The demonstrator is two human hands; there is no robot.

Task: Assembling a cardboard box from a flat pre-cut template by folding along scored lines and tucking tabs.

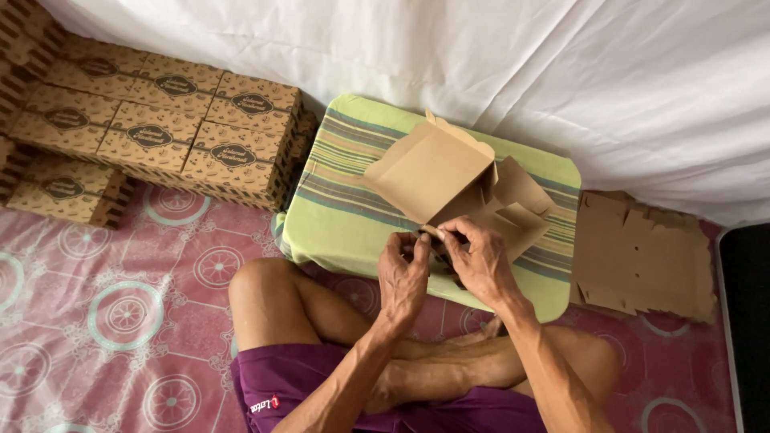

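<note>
A brown cardboard box, half folded with its lid flap open, lies on a small table covered in green striped cloth. My left hand and my right hand meet at the box's near edge. Both pinch a flap or tab of the box between fingers and thumbs. The tab itself is mostly hidden by my fingers. I sit cross-legged on the floor in purple shorts, knees under the table's near edge.
Stacks of finished printed brown boxes stand at the left against a white sheet. A pile of flat unfolded cardboard blanks lies on the floor to the right. A pink patterned mat covers the floor.
</note>
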